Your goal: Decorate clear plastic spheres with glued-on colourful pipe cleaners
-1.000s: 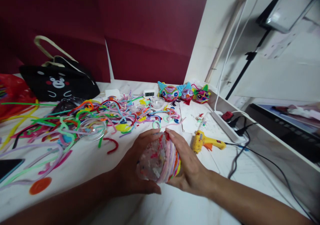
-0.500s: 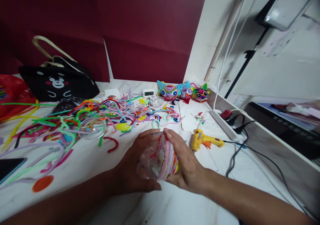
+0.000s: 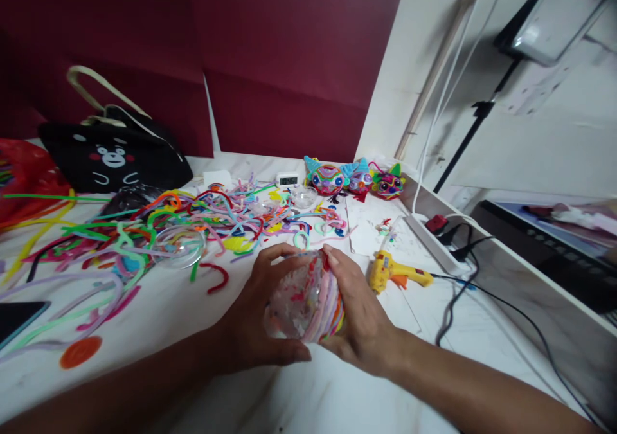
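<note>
A rounded clear plastic piece, its right side covered in coloured fuzzy strips, is held between both hands above the white table. My left hand wraps round the clear side, thumb underneath and fingers over the top. On the striped side my right hand grips it, with fingertips at the top edge. A bit of red shows by the right fingertips. Beyond the hands lies a tangled heap of coloured pipe cleaners. A yellow glue gun rests to the right of my right hand.
Three decorated animal heads stand at the back beside a small digital clock. A black bag sits back left. Clear plastic domes lie among the strips. At right are a power strip and cables.
My left hand's fingers have shifted slightly left and up on the clear side, uncovering more of its top. The held piece has turned a little. The view has moved slightly.
</note>
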A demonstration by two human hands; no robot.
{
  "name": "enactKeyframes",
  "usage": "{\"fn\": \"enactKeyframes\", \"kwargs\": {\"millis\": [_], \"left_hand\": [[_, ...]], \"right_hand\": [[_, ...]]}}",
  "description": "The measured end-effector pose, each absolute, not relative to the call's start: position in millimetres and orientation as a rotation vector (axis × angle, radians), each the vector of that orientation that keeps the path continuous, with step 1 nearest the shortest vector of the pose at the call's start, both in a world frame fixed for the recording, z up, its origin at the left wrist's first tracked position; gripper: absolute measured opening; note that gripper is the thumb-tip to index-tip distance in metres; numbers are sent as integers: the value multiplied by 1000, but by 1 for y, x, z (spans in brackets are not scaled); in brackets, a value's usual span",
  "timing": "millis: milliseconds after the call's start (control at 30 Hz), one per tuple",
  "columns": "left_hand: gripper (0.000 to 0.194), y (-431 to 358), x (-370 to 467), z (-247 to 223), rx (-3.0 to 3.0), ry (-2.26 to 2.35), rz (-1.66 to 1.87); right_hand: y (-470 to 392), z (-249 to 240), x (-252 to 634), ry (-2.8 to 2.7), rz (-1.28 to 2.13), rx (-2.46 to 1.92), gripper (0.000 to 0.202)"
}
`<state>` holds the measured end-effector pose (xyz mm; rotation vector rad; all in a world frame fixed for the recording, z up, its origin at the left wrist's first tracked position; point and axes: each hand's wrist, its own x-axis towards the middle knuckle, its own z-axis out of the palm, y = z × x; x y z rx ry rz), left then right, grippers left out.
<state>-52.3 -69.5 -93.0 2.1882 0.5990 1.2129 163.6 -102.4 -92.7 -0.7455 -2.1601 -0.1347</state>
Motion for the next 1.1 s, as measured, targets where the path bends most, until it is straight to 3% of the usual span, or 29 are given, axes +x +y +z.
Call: {"fn": "enactKeyframes", "kwargs": {"millis": [233, 733, 1100], "left_hand": [[101, -77, -51, -95, 2033, 572, 1202], [105, -75, -44, -104, 2182, 709, 1334], [96, -76, -48, -93, 2199, 688, 1366]], "right_hand": [[-106, -91, 159, -2146, -274, -784, 90], [-110, -97, 144, -2088, -486, -874, 88], [-113, -84, 151, -2159, -283, -768, 98]]}}
